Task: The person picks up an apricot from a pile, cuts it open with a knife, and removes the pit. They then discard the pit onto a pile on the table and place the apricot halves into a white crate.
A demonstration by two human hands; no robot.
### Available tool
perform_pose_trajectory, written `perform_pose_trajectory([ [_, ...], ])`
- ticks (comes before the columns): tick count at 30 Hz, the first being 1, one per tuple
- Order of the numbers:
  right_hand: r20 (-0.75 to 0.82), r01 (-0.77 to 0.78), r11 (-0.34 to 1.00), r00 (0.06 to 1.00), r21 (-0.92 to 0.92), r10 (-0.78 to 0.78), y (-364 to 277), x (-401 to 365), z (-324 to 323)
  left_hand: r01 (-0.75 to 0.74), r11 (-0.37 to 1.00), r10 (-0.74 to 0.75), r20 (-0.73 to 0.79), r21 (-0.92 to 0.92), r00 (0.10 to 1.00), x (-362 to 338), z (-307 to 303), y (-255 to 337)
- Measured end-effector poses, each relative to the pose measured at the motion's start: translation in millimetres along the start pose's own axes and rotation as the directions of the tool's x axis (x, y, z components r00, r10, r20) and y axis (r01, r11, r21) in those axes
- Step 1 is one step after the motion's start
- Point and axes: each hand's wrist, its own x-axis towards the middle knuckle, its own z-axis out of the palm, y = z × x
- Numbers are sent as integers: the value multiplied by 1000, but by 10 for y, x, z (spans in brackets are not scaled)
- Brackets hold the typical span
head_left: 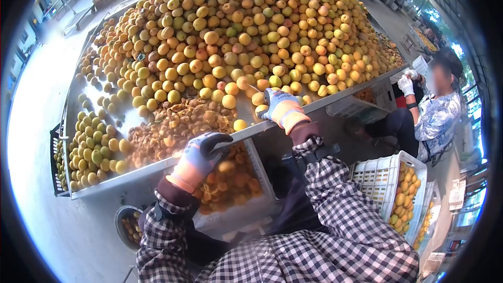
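While your right hand (283,111) curls around an apricot (260,111) at the foot of the heap (251,26), your left hand (201,156) hangs half-open over the worktop (136,174) edge.

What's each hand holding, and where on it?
Right hand pinches an apricot by its sides at the fingertips. Left hand is curled over the table edge; whether it holds anything cannot be told.

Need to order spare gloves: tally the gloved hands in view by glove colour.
Blue-and-orange gloves: 2, the left hand and right hand.
White gloves: 1 clearly seen, on the co-worker's hand.
Total: 3.
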Motion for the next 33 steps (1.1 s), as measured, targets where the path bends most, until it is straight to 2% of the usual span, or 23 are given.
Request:
perform_pose_trajectory([
  [2, -20, 9, 999, 1000, 39, -8, 45, 3, 14, 26, 999, -24, -63, 29, 998, 38, -31, -14],
  [3, 33, -12, 993, 999, 115, 8, 30, -23, -57, -98, 993, 106, -126, 68, 986, 95, -15, -98],
  [4, 88, -36, 981, 996, 189, 19, 31, -34, -104, -95, 993, 104, -136, 70, 985, 71, -2, -145],
  [5, 10, 54, 939, 998, 339, -61, 86, 2, -23, -3, 999, -5, -150, -51, 989, 56, 31, -180],
  [6, -64, 129, 861, 992, 492, -112, 84, 33, 37, 88, 981, -115, -153, -173, 982, 55, 24, -149],
  [8, -144, 242, 642, 969, 727, -202, 45, 96, 193, 57, 982, -94, -203, -180, 975, 63, 78, -296],
  [9, -100, 207, 459, 964, 864, -246, -165, -63, 19, 24, 983, -73, -268, -182, 961, 86, 94, -196],
  [10, -13, 116, 371, 963, 921, -270, -321, -166, -77, -10, 984, -50, -330, -178, 943, 112, 97, -133],
  [12, -77, 189, 288, 930, 939, -360, -511, -224, -36, -27, 994, -10, -321, -110, 947, 154, 44, -120],
  [13, -36, 134, 233, 923, 963, -382, -614, -271, -28, 5, 974, -70, -282, -226, 957, 183, 57, -212],
  [14, -36, 112, 188, 929, 976, -368, -684, -290, 41, 9, 975, -74, -291, -221, 954, 178, 48, -261],
  [16, -130, 168, 59, 905, 984, -405, -752, -279, 99, -122, 939, -9, -379, -321, 925, 187, 17, -290],
  [17, -134, 172, 56, 904, 984, -406, -759, -292, 111, -205, 890, 2, -447, -407, 895, 191, -2, -301],
  [18, -281, 366, 152, 873, 918, -399, -758, -317, 116, -161, 831, -89, -414, -532, 906, 186, -36, -313],
  [19, -418, 539, 244, 811, 807, -408, -776, -357, 98, -137, 855, -88, -402, -500, 912, 187, -106, -329],
  [20, -421, 542, 241, 808, 805, -412, -778, -401, 93, -114, 878, -89, -392, -465, 916, 176, -177, -350],
  [21, -364, 539, 352, 813, 765, -455, -785, -466, 59, -113, 809, -151, -390, -576, 908, 146, -197, -361],
  [22, -301, 534, 458, 819, 710, -488, -799, -517, 17, -114, 811, -151, -394, -574, 907, 134, -222, -376],
  [23, -363, 640, 483, 753, 597, -549, -816, -564, -40, -134, 787, -143, -389, -603, 910, 132, -242, -388],
  [26, -310, 548, 408, 798, 731, -516, -834, -570, 92, -151, 797, -125, -404, -585, 906, 135, -268, -398],
  [29, -285, 548, 470, 806, 692, -519, -843, -608, 54, -166, 810, -102, -414, -562, 905, 142, -274, -408],
  [31, -319, 584, 463, 785, 667, -531, -842, -611, 92, -123, 881, -94, -424, -458, 901, 154, -297, -414],
  [33, -375, 617, 417, 762, 667, -528, -843, -593, 174, -125, 861, -110, -421, -492, 900, 151, -300, -379],
])
